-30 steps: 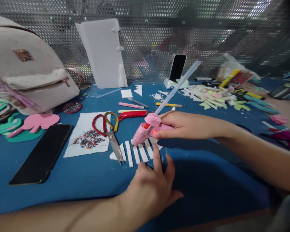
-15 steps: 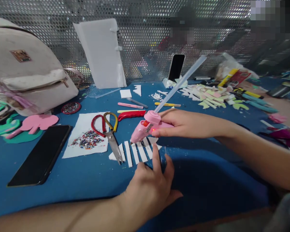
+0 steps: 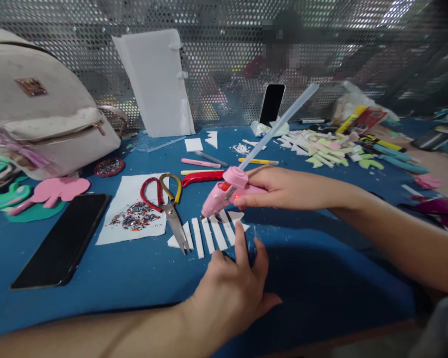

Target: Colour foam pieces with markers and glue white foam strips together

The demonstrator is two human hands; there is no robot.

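Observation:
My right hand (image 3: 271,188) is wrapped around a pink hot glue gun (image 3: 218,198), with a long translucent glue stick (image 3: 280,127) rising from its back. The gun's nozzle points down at the top ends of a row of white strips (image 3: 208,236) on the blue table. Below the strips, my left hand (image 3: 233,288) has its fingers apart, the index fingertip at the right-hand pieces; I cannot tell whether it presses on them. Scissors (image 3: 175,223) with red and yellow handles lie partly over the leftmost white piece.
A white sheet (image 3: 110,231) bears colourful glitter bits, beside a black phone (image 3: 61,243). A red-handled tool (image 3: 202,177) and pens lie behind the gun. A pale backpack (image 3: 48,109) stands left; foam strips (image 3: 324,146) are heaped back right. Perforated metal (image 3: 224,59) closes the back.
Hardly anything differs. The glue gun's nozzle stays near the tops of the strips with only a very slight shift, and my left hand keeps its place.

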